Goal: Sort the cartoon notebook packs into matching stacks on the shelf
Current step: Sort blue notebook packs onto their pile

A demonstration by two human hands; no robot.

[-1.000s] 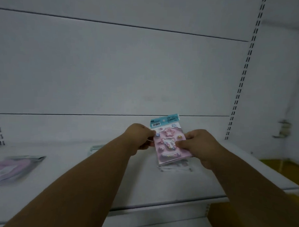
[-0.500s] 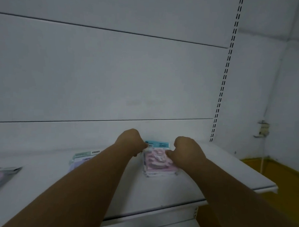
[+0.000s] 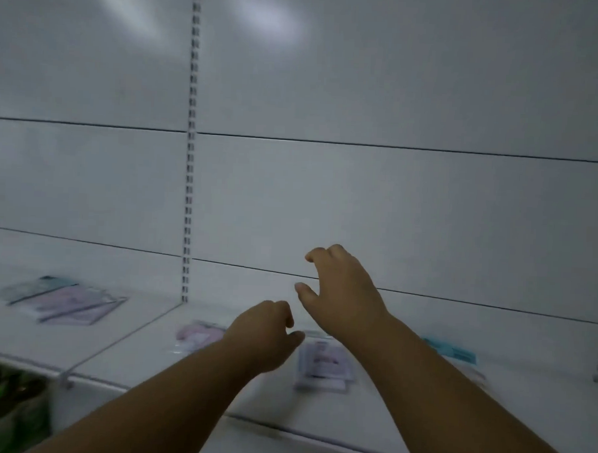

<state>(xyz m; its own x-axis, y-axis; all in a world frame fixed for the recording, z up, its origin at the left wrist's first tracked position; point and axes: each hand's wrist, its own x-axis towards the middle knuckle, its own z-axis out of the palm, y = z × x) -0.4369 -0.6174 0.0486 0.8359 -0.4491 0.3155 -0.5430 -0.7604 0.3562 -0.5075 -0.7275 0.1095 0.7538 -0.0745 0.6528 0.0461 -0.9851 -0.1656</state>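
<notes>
Both hands are above the white shelf (image 3: 368, 417) and neither one holds a pack. The right hand (image 3: 342, 290) is raised in front of the back panel (image 3: 394, 213), with its fingers (image 3: 315, 254) spread wide and the thumb apart from them. The left hand (image 3: 263, 334) is lower and nearer, and its fingers are curled loosely, narrow, around nothing. Between the two forearms a lilac stack (image 3: 322, 364) of notebook packs lies flat on the shelf, just beside the left hand; whether the hand touches it cannot be told because of the blur. To the left of the left wrist a pink pack (image 3: 197, 335) lies flat, partly hidden by the arm. To the right of the right forearm a pack with a blue header (image 3: 451, 351) shows, mostly hidden behind the arm. Far to the left, beyond the slotted upright (image 3: 189, 187), on the next shelf section, a purple pack (image 3: 78, 304) lies together with a teal pack (image 3: 31, 288) that is just beside it on its far left side; they look overlapping, but the picture is too soft to be sure. In the near left corner, below the shelf, some green goods (image 3: 5, 405) are seen, too blurred to name.
</notes>
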